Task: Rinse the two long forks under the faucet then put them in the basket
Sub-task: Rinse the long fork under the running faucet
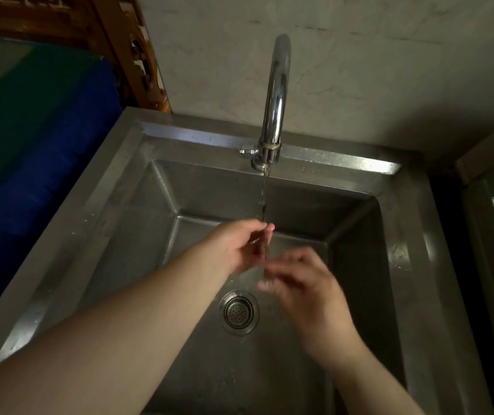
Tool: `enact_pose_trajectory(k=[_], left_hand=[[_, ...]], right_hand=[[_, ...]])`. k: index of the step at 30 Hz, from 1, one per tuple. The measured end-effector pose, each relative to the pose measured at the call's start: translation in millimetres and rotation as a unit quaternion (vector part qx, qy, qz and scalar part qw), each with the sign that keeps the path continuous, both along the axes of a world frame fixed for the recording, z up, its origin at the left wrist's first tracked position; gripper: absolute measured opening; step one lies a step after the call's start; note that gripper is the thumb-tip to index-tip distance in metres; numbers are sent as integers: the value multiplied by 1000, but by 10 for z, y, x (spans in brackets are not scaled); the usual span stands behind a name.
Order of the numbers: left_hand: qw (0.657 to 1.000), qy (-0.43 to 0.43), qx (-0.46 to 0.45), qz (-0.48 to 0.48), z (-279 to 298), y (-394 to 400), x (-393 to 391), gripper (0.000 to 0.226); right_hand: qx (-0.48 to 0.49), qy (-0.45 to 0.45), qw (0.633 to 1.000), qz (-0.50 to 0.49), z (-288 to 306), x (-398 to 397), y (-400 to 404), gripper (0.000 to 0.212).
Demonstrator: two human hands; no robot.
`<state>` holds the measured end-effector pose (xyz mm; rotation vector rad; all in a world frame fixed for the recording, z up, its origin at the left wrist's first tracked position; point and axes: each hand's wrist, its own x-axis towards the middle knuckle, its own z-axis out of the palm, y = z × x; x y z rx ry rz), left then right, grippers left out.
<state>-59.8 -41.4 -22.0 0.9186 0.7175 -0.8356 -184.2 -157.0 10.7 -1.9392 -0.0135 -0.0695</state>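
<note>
Head-camera view down into a stainless-steel sink set against a pale wall. A chrome faucet rises from the back rim and arches toward the viewer; a thin stream of water falls from its outlet into the basin. Both bare forearms reach in from the lower edge and meet beneath the stream, above the round perforated drain strainer. The left hand is held palm-inward with its fingers loosely curled, the fingertips touching the stream. The right hand lies just beside and below it, blurred by motion, with its fingers bent toward the left hand. Whether either hand holds anything cannot be told: a thin vertical line between the hands may be a fork's shaft or merely the falling water, and the blur hides how far the fingers close. No fork can be made out with certainty, and no basket shows. At left, beyond the sink's rim, lie a blue-and-green surface and a carved wooden frame.
</note>
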Motion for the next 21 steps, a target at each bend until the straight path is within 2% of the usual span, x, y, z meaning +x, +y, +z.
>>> enact_pose_trajectory(k=[4, 7, 11, 13, 16, 21], left_hand=[[991, -83, 70, -75, -12, 100, -128, 17], [980, -145, 95, -101, -83, 163, -272, 18], [952, -245, 127, -130, -127, 206, -428, 18], [940, -282, 133, -142, -117, 218, -476, 18], [922, -324, 142, -156, -78, 250, -504, 20], [901, -363, 157, -179, -24, 322, -501, 19]], right_hand=[[-155, 27, 986, 64, -371, -415, -83, 34], [-143, 82, 985, 53, -517, -496, -124, 38], [-84, 168, 982, -29, -597, -338, -7, 26], [-66, 173, 981, -50, -615, -234, 61, 26], [-94, 169, 979, -66, -625, -125, 99, 13], [-98, 171, 979, -55, -625, -124, 77, 19]])
